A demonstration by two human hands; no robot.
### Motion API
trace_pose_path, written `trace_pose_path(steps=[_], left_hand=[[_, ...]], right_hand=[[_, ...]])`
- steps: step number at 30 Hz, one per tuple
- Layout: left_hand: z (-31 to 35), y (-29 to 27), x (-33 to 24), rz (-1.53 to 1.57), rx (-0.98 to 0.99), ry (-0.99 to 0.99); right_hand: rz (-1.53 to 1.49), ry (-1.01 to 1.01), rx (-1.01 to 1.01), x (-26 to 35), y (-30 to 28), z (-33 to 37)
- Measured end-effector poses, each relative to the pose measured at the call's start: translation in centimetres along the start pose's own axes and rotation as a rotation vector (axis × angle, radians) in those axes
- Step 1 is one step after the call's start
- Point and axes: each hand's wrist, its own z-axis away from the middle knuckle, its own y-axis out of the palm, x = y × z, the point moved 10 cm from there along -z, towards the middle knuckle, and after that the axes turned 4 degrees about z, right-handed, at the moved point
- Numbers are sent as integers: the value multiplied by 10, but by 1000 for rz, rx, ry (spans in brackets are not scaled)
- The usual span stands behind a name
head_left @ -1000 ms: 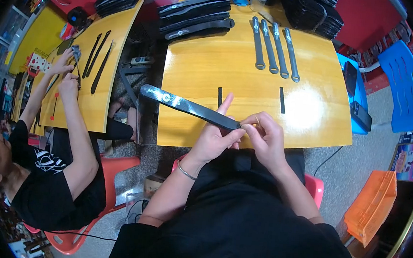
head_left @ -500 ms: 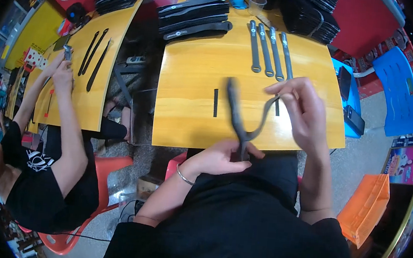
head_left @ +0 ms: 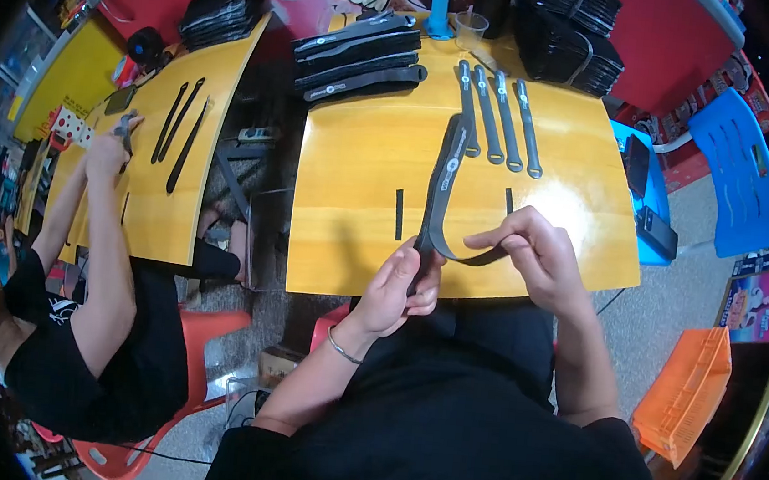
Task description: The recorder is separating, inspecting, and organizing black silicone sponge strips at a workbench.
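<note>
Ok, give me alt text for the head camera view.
Both hands bend a dark strap over a yellow table: left hand grips the fold, right hand pinches its end. Four similar straps lie beyond.

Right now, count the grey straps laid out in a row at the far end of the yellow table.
4: they lie side by side at the far middle of the yellow table, at and. The black strap in both hands partly covers the leftmost and may hide more.

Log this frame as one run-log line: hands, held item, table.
left hand: grips bent end of long dark flexible strap | right hand: pinches strap's other end | yellow wooden table: four straps laid in row
</note>
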Motion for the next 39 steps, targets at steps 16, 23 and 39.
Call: trace_pose_path(steps=[16, 23, 39], left_hand=[[11, -19, 8, -213, 91, -355], [2, -39, -25, 127, -52, -119], [1, -54, -32, 228, -119, -35]], right_hand=[[150, -122, -726, 0, -257, -10], [521, -273, -573, 24, -226, -78], [744, -447, -413, -32, -109, -225]])
